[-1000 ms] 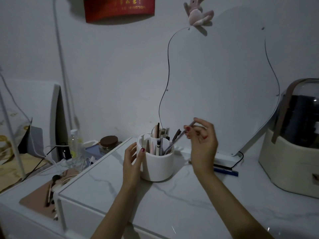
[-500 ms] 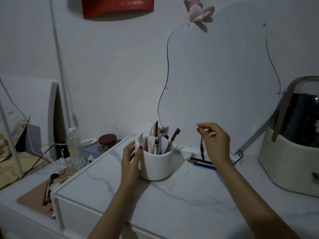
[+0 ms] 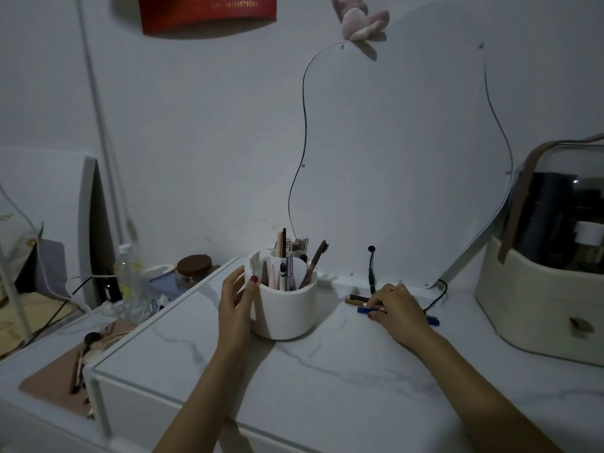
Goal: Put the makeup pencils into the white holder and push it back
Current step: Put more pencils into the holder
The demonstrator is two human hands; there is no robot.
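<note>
A round white holder [image 3: 287, 317] stands on the marble tabletop [image 3: 327, 371], with several pencils and brushes upright in it. My left hand [image 3: 237, 300] cups the holder's left side, thumb on the rim. Right of the holder, pencils lie flat by the mirror's base: two brown ones [image 3: 356, 299] and a blue one [image 3: 431, 320]. My right hand [image 3: 397, 310] lies over them, fingertips pinching at the pencils; whether one is lifted cannot be made out.
A wavy-edged mirror [image 3: 408, 158] leans on the wall behind, with a black cable plug [image 3: 371, 273] at its base. A cream cosmetics case with a clear dome [image 3: 549, 289] stands at right. Left, lower: bottle [image 3: 125, 273], brown-lidded jar [image 3: 196, 266], cables, brushes on a pink mat [image 3: 55, 384].
My right hand released a pencil into the holder, moved right and came down onto the pencils lying by the mirror. My left hand stayed on the holder.
</note>
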